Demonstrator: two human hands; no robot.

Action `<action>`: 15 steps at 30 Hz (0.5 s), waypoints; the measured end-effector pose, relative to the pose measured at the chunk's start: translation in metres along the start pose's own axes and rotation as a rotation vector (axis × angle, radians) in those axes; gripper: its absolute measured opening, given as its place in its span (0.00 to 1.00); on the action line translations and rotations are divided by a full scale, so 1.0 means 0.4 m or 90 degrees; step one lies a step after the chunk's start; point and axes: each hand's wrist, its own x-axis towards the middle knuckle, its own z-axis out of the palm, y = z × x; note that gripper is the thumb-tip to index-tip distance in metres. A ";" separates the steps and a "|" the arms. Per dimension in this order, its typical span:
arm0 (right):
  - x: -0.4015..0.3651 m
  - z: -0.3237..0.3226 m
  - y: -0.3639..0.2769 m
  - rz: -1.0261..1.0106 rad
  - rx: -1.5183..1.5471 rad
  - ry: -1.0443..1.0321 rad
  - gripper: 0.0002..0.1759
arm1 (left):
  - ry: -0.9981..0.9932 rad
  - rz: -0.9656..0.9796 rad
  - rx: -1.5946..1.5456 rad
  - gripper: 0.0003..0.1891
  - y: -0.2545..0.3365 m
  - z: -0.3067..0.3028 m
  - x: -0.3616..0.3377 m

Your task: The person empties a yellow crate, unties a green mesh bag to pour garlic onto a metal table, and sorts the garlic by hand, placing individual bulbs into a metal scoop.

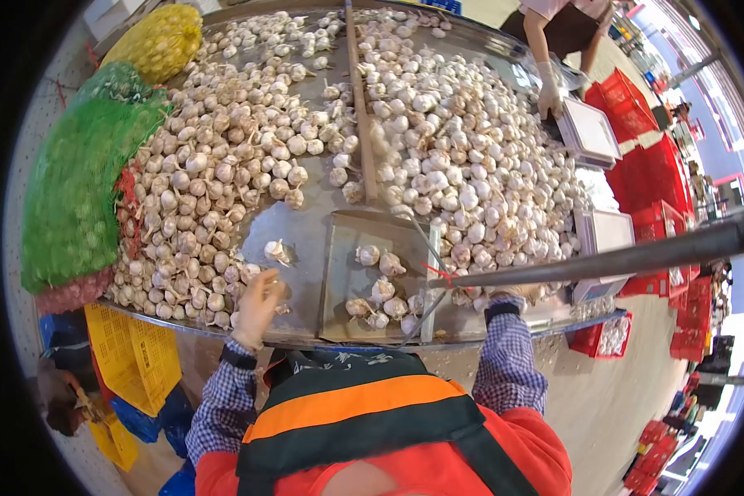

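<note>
My left hand is over the metal table's front edge, its fingers loosely apart with nothing visible between them. Just beyond the fingertips a single garlic bulb lies on bare metal. To the left spreads a big heap of garlic bulbs. My right hand is at the front of the right-hand garlic heap; a metal pole covers most of it, so its fingers are hidden. Between my hands sits a shallow metal tray with several garlic bulbs in it.
A wooden divider separates the heaps. The metal pole crosses from the right. Green and yellow mesh sacks stand left, above a yellow crate. Another person's gloved hand is near white scales; red crates line the right.
</note>
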 end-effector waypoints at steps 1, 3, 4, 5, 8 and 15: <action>-0.044 0.075 0.015 -0.071 -0.119 0.079 0.30 | 0.009 -0.006 -0.002 0.20 -0.032 -0.026 -0.018; -0.172 0.219 0.000 -0.220 -0.351 0.239 0.39 | 0.091 -0.044 0.072 0.19 -0.085 -0.060 -0.053; -0.184 0.256 -0.012 -0.233 -0.295 0.221 0.40 | 0.097 -0.047 0.069 0.19 -0.096 -0.069 -0.070; -0.189 0.294 -0.015 -0.236 -0.296 0.215 0.40 | 0.127 -0.077 0.070 0.18 -0.100 -0.076 -0.088; -0.226 0.410 -0.047 -0.060 -0.406 0.264 0.45 | 0.181 -0.115 0.096 0.17 -0.136 -0.060 -0.122; -0.046 0.524 0.073 -0.313 -0.614 0.053 0.48 | 0.236 -0.010 0.349 0.14 -0.104 -0.012 -0.101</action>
